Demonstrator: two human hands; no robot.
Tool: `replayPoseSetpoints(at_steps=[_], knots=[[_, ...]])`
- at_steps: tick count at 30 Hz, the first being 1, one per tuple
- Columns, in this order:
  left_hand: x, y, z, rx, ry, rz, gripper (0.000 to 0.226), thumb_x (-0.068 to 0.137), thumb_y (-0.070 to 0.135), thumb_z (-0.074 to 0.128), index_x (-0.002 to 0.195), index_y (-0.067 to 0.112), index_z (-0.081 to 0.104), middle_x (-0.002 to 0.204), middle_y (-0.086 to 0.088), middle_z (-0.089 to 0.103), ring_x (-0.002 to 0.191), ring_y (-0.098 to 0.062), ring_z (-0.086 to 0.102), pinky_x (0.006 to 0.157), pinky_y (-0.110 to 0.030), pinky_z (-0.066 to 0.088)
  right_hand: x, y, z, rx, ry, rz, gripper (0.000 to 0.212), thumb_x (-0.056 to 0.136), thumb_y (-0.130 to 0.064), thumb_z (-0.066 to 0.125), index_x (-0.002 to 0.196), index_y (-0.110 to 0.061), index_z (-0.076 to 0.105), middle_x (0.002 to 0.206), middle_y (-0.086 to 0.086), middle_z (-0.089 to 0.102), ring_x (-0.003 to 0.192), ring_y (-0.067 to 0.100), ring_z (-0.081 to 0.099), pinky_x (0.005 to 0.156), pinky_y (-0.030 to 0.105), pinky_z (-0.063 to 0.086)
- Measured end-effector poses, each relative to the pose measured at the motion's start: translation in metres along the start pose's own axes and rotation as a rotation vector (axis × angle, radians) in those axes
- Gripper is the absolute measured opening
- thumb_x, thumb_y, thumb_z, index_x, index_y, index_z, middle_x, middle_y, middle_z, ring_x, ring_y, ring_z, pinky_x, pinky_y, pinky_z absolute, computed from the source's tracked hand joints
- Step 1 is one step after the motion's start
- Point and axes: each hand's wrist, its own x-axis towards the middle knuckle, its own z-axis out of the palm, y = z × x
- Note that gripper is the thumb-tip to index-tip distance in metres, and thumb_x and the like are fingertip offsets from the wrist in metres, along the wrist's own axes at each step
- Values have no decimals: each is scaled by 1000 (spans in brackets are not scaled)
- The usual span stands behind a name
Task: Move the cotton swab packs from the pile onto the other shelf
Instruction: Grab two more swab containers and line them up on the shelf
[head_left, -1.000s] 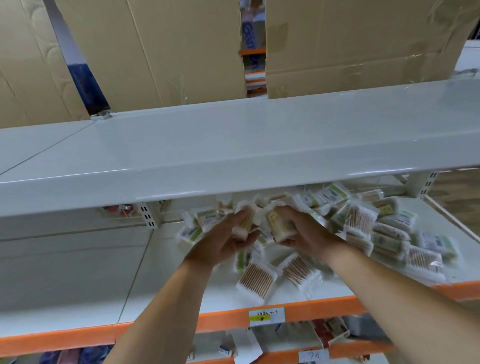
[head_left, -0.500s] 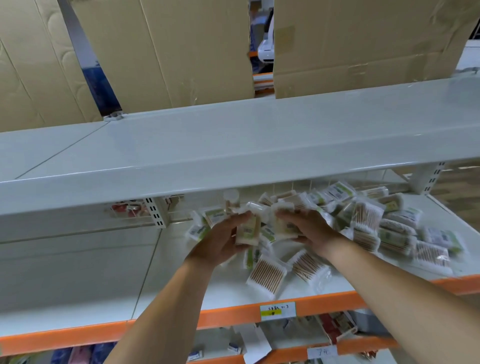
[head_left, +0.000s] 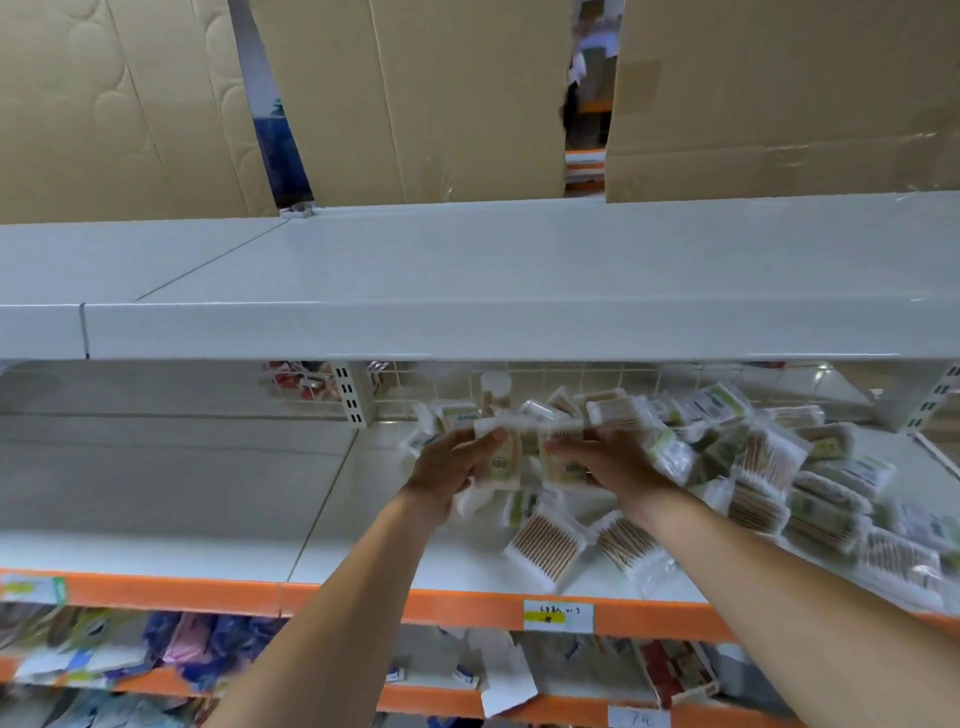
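Gripping a small bunch of cotton swab packs (head_left: 524, 457), both hands are seen mid-frame: left hand (head_left: 452, 467) and right hand (head_left: 608, 467) curled round it from either side. Compared with a second ago, the bunch has been gathered tighter and lifted off the pile (head_left: 753, 467) at centre right. The white shelf (head_left: 467, 280) above could probably be loaded next.

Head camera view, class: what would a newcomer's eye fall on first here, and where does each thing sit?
First, the jumbled pile of clear plastic cotton swab packs on the right of the white middle shelf. At its left edge, the left hand and right hand each grip packs. Above, big brown cardboard boxes stand behind the bare white upper shelf.
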Motion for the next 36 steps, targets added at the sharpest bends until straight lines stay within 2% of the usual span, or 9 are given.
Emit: replayPoseSetpoints(at_steps=[6,9,11,13,17,21,25,30,36], knots=[[-29,1,-25,156,372,69,14,78,30,83,76,27,70,65,17,72,51,4,64,44,-12,46,8,-10,38,-83,-162,-42,27,82,-17,79,105,-5,72,96,13,77,86,24,75,72,32,60],[-49,-2,-45,128,467,138,14,74,26,86,71,27,72,66,13,73,51,2,62,45,-13,45,11,-12,63,-136,-210,-68,25,79,-20,82,100,-10,74,90,8,78,81,20,75,65,26,59],[-66,-3,-61,104,511,136,12,73,27,87,74,28,75,68,12,73,54,1,64,48,-14,48,13,-11,82,-152,-227,-93,25,79,-22,83,99,-10,75,89,7,78,81,20,75,61,22,56],[-83,-2,-77,90,576,117,26,71,33,88,90,24,73,77,9,76,66,-1,68,61,-20,53,13,-12,104,-182,-239,-124,24,79,-21,83,97,-7,75,86,9,77,77,21,73,59,22,55],[-117,0,-112,108,672,107,49,72,40,86,112,16,68,94,4,75,77,-5,66,69,-26,51,14,-11,154,-226,-325,-121,26,78,-21,84,96,-5,74,87,11,76,78,21,71,72,33,58],[-150,6,-150,116,749,107,50,73,44,84,112,19,67,102,7,74,88,-7,69,72,-24,52,10,-7,209,-231,-393,-110,30,73,-35,87,94,-20,73,82,-5,77,75,9,73,60,18,53],[-177,13,-194,105,799,120,46,76,40,83,113,17,67,107,2,73,99,-14,69,80,-34,53,6,-5,268,-211,-444,-95,34,70,-34,88,96,-17,75,84,-3,78,80,14,74,66,26,56],[-209,21,-254,101,827,141,31,78,34,83,101,19,70,98,0,77,95,-19,72,80,-37,56,0,-8,345,-225,-470,-126,29,71,-33,87,89,-15,75,79,1,77,76,17,73,69,28,57],[-244,32,-326,149,857,136,36,77,38,83,104,21,66,104,-3,73,98,-22,71,86,-46,57,-14,-4,433,-117,-492,-110,20,76,-18,85,90,-11,72,73,-6,73,62,4,67,54,11,49]])
